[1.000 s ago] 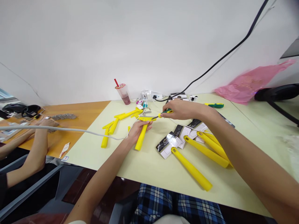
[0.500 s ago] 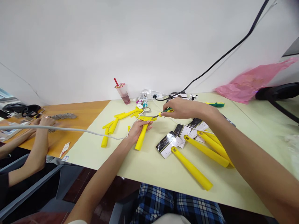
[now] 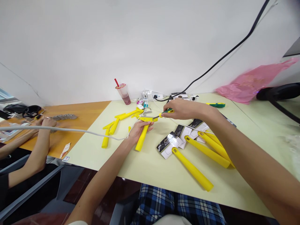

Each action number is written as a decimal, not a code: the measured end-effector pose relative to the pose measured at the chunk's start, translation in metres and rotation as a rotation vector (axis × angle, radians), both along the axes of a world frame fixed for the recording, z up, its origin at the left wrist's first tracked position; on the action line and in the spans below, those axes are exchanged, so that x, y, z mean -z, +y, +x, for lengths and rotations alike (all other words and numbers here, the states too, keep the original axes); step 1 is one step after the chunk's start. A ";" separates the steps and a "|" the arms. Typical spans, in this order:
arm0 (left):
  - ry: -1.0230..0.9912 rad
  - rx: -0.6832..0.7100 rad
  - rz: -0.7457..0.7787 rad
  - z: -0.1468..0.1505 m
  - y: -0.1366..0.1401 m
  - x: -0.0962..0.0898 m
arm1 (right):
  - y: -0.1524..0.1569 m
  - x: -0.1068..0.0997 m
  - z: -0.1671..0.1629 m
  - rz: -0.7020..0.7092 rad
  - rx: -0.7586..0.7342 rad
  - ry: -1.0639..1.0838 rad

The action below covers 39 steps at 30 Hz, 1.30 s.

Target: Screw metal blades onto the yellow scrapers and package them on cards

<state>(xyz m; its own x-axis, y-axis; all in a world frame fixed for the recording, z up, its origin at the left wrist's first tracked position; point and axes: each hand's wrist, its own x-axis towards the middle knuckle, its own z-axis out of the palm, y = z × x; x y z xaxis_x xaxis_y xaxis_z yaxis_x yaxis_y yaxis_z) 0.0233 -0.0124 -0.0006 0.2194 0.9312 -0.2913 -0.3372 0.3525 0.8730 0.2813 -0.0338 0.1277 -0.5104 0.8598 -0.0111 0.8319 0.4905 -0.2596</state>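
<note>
My left hand (image 3: 138,130) is closed around a yellow T-shaped plastic tool (image 3: 142,139), whose handle slants down toward me and whose crosspiece lies above my fingers. In my right hand (image 3: 179,108) is a screwdriver (image 3: 168,111) with a green and yellow handle. Its shaft points left, and the tip meets the right part of the crosspiece; whether it sits in a screw is too small to tell. More yellow T-shaped pieces (image 3: 114,126) lie on the table left of my left hand. Below my right forearm are several long yellow handles (image 3: 193,168).
Black-and-white packaging cards (image 3: 169,144) lie mid-table. A drink cup (image 3: 123,93) and power strip (image 3: 152,94) stand by the wall. A white cable (image 3: 93,132) crosses in front. Another green-handled tool (image 3: 216,105) and a pink bag (image 3: 253,82) are right. A co-worker's hands (image 3: 47,122) are left.
My hands keep nearly the same pose, with the screwdriver tip still at the crosspiece. The co-worker's hands at the left have shifted slightly.
</note>
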 end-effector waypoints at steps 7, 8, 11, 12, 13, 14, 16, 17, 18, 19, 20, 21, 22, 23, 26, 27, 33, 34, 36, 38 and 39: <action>-0.008 0.008 0.014 -0.002 0.002 0.005 | -0.006 -0.005 -0.001 -0.023 0.037 -0.029; -0.010 0.012 0.020 -0.002 0.002 0.005 | -0.006 -0.005 -0.001 -0.026 0.039 -0.030; -0.012 0.029 0.040 -0.002 0.002 0.006 | -0.007 -0.005 -0.003 -0.032 0.035 -0.033; -0.010 0.032 0.045 -0.002 0.002 0.006 | -0.006 -0.005 -0.003 -0.032 0.035 -0.037; -0.005 0.033 0.048 -0.001 0.002 0.006 | -0.006 -0.004 -0.003 -0.031 0.035 -0.043; 0.000 0.035 0.049 -0.001 0.002 0.006 | -0.006 -0.004 -0.004 -0.029 0.036 -0.049; 0.009 0.042 0.049 0.000 0.001 0.005 | -0.007 -0.005 -0.005 -0.027 0.041 -0.062; 0.011 0.046 0.047 0.000 0.001 0.005 | -0.008 -0.005 -0.005 -0.028 0.045 -0.068; 0.013 0.049 0.044 0.001 0.000 0.005 | -0.008 -0.006 -0.006 -0.030 0.049 -0.075; 0.015 0.048 0.042 0.001 0.000 0.006 | -0.009 -0.006 -0.006 -0.032 0.056 -0.083; 0.017 0.046 0.038 0.001 0.000 0.006 | -0.010 -0.006 -0.007 -0.033 0.064 -0.091; 0.021 0.044 0.034 0.002 0.000 0.007 | -0.011 -0.006 -0.007 -0.032 0.072 -0.096; 0.025 0.044 0.029 0.002 0.000 0.007 | -0.011 -0.006 -0.007 -0.026 0.077 -0.097; 0.028 0.046 0.025 0.003 -0.001 0.008 | -0.010 -0.005 -0.007 -0.014 0.081 -0.089; 0.028 0.058 0.009 0.005 -0.003 0.009 | -0.007 -0.001 -0.007 0.063 0.058 -0.009; 0.027 0.063 0.002 0.006 -0.003 0.009 | -0.006 0.001 -0.007 0.091 0.043 0.019; 0.031 0.068 -0.006 0.009 -0.006 0.010 | -0.001 0.010 -0.014 0.167 -0.099 0.172; 0.036 0.065 -0.005 0.009 -0.006 0.010 | -0.001 0.011 -0.017 0.179 -0.116 0.212; 0.046 0.069 -0.004 0.010 -0.006 0.010 | -0.001 0.014 -0.022 0.203 -0.140 0.270; 0.049 0.083 0.001 0.010 -0.007 0.010 | 0.000 0.018 -0.028 0.237 -0.157 0.277; 0.048 0.090 0.004 0.011 -0.008 0.010 | 0.000 0.020 -0.030 0.255 -0.157 0.265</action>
